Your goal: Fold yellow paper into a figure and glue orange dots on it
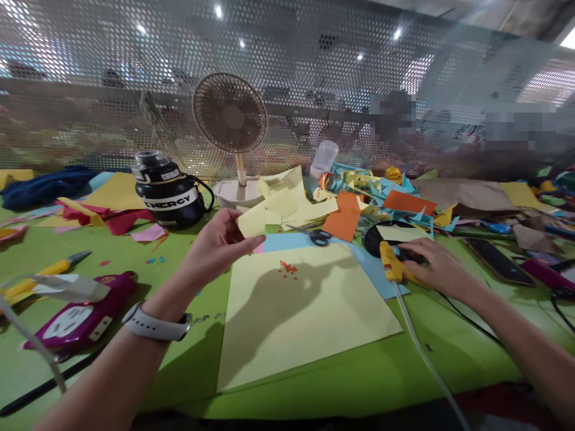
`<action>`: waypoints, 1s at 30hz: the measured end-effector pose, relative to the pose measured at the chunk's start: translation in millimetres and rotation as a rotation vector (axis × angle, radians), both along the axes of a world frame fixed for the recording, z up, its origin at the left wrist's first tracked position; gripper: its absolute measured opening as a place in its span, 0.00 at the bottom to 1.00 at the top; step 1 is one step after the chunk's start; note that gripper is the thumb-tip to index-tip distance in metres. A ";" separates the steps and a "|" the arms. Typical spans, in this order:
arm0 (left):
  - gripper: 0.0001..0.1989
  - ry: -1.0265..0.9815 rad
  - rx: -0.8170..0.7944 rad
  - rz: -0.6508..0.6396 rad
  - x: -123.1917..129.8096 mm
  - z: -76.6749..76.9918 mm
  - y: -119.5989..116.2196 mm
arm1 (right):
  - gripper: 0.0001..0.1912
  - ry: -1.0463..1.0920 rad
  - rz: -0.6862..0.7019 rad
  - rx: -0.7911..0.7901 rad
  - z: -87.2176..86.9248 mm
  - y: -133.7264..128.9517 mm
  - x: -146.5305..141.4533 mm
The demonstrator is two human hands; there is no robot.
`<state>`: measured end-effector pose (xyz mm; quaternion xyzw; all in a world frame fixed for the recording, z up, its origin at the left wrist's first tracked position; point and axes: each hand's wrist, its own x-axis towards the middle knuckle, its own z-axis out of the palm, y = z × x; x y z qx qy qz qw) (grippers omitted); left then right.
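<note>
My left hand [218, 237] pinches a small pale yellow paper piece [254, 220] between thumb and fingers, raised over the left back corner of a large pale yellow sheet [309, 323]. A little cluster of orange paper bits [288, 269] lies on that sheet. At the right, my right hand [433, 263] is closed round the body of a yellow glue gun [392, 263]; its fingertips are partly hidden against a round black object [372, 241]. From the glue gun a white cord [417, 344] runs toward me. Dark-handled scissors [319, 237] rest behind the large sheet.
A black bottle [173, 209] and a beige fan [231, 114] stand at the back. Coloured paper scraps [372, 185] pile up behind the sheet. Left are a purple power strip [85, 323] and a yellow-handled cutter [49, 269]; right, a phone [498, 261].
</note>
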<state>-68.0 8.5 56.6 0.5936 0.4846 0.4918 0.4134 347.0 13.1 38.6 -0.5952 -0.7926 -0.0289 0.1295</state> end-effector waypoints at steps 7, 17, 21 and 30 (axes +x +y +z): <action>0.20 0.068 -0.040 -0.017 1.1 3.8 -3.0 | 0.26 0.009 0.091 0.058 0.2 12.8 -16.3; 0.20 0.080 -0.046 -0.002 -9.2 -19.5 2.1 | 0.30 -0.146 0.387 -0.086 -10.1 11.6 -101.3; 0.22 0.085 -0.053 -0.050 -14.3 -29.8 4.0 | 0.32 -0.165 0.470 -0.199 -17.4 5.3 -140.7; 0.21 0.193 -0.079 -0.033 -20.1 -34.1 4.4 | 0.38 -0.153 0.541 -0.239 -35.6 12.4 -172.6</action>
